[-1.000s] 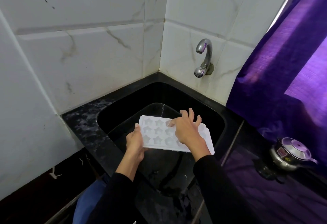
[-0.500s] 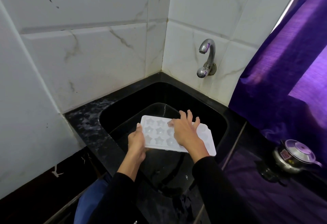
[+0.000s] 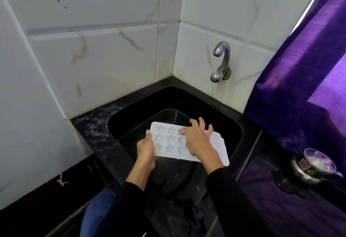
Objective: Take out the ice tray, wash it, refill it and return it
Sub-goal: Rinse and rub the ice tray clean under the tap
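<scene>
A white ice tray (image 3: 168, 139) with star-shaped and round moulds is held flat above the black sink (image 3: 234, 122). My left hand (image 3: 146, 147) grips its left short edge, thumb on top. My right hand (image 3: 199, 139) lies on the tray's middle with fingers spread and bent, fingertips pressing into the moulds, and it hides part of the tray. The chrome tap (image 3: 221, 58) sticks out of the right wall above the sink; no water runs from it.
White marbled tiles cover both walls of the corner. A black speckled counter (image 3: 93, 124) surrounds the sink. A purple curtain (image 3: 303, 68) hangs at the right. A steel pressure cooker (image 3: 312, 165) stands on the counter at the far right.
The tray stays over the sink in my left hand. My right hand's fingers have shifted slightly across the moulds. The camera has drifted a little.
</scene>
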`<state>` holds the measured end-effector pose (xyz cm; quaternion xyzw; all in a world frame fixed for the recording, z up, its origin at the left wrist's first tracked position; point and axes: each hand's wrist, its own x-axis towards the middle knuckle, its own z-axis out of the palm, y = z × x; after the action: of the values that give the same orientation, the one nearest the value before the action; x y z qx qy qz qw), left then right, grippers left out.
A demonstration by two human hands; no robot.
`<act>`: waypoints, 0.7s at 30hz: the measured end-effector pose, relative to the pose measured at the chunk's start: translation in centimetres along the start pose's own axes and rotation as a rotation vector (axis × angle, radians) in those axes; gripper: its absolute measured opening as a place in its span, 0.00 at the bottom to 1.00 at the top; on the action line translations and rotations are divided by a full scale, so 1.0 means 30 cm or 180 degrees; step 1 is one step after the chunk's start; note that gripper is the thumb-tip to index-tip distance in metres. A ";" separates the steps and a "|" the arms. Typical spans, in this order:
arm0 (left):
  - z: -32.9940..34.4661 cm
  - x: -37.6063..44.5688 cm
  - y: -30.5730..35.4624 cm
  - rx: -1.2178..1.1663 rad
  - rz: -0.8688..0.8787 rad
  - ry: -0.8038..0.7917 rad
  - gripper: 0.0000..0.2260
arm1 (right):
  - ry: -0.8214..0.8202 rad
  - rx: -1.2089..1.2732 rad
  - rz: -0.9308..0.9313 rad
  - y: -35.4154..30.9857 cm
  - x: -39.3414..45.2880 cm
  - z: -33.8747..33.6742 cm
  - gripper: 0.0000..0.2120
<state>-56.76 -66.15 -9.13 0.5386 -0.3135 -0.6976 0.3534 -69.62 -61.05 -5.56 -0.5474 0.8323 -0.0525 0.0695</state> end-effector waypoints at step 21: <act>0.011 0.009 -0.012 -0.0012 -0.0045 0.0055 0.17 | -0.0034 0.0072 -0.0245 -0.058 0.032 0.017 0.30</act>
<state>-57.18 -66.17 -9.51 0.5462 -0.3053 -0.6960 0.3522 -68.33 -62.62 -5.82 -0.5784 0.8096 -0.0617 0.0782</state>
